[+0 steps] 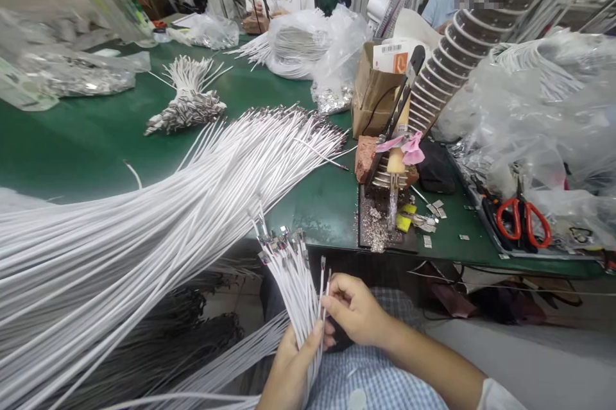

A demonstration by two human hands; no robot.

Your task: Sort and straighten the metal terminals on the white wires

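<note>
At the lower center of the frame, the left hand [291, 362] grasps a bunch of white cables [291, 281], tips upward, while the right hand [359, 310] pinches at cable ends along its right edge. Beyond, a larger cable pile [192, 205] stretches from the left edge onto the green tabletop [308, 224]. Red-handled scissors [516, 221] lie at right; a cardboard box [370, 99] stands farther back, right of center.
</note>
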